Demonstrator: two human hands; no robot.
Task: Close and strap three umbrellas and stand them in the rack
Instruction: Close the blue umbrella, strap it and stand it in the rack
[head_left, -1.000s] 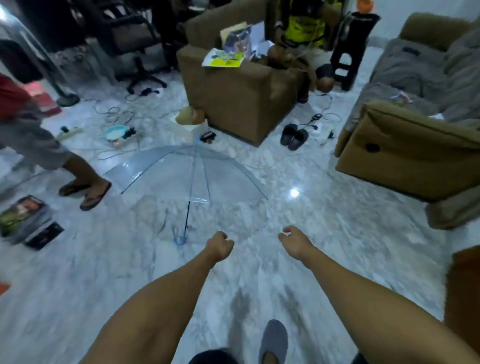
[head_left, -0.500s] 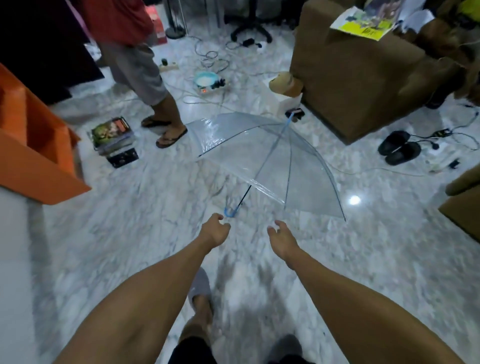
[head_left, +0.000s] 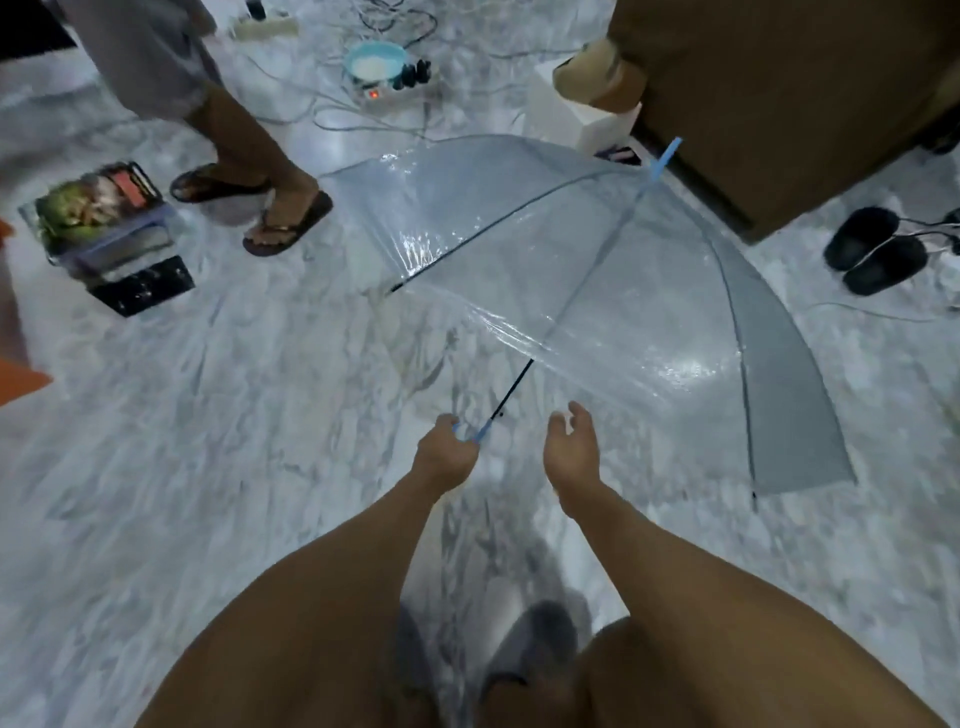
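Our left hand (head_left: 451, 453) has now closed around the blue handle (head_left: 480, 432) of the clear umbrella (head_left: 597, 270), which it was only reaching for a moment ago, while our right hand (head_left: 571, 452) is open and empty just beside it, near the see-through cover. The umbrella is wide open, lying on its side on the marble floor (head_left: 234, 415) in front of us, its blue tip (head_left: 662, 161) pointing at the brown sofa (head_left: 779, 104). We think closing it comes next; no rack shows yet.

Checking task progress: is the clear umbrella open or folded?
Open: the clear umbrella has its canopy spread; the left hand grips its blue handle.
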